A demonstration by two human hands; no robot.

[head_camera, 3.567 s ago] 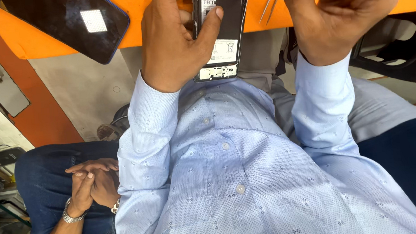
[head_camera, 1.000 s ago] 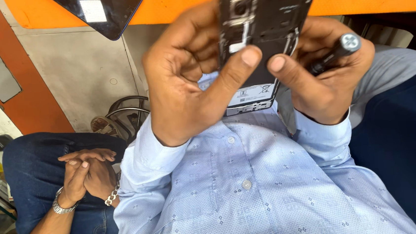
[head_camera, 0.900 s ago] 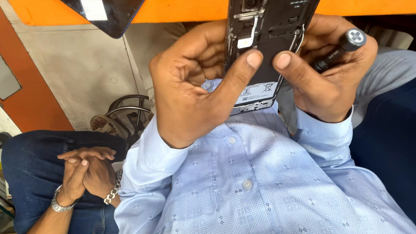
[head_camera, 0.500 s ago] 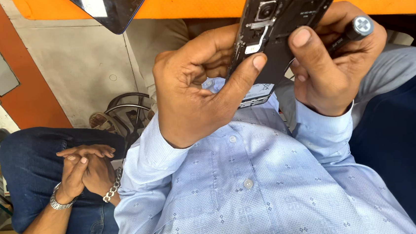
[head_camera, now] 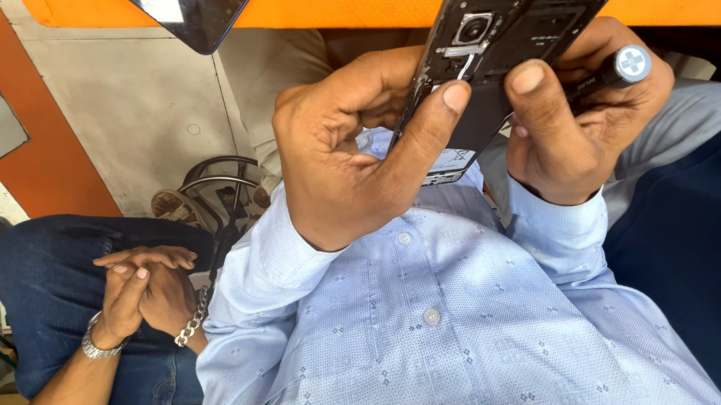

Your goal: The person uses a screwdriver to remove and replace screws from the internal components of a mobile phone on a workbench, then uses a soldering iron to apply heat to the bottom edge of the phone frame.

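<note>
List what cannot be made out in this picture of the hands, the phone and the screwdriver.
All in the head view:
- Phone: lower part hidden behind the left hand; its small parts too small to tell.
- Screwdriver: only the butt end shows; tip hidden in the right hand.
- Black panel on the orange table: cut by the top edge.
- Neighbour's clasped hands: arm cut by the bottom edge.

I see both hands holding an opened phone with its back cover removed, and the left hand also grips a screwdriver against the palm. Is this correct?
Not quite. The head view shows both hands on the opened phone, but the screwdriver sits in the right hand, tucked against its palm, not in the left hand. The rest stands: the back cover is off and the inner parts show.
</note>
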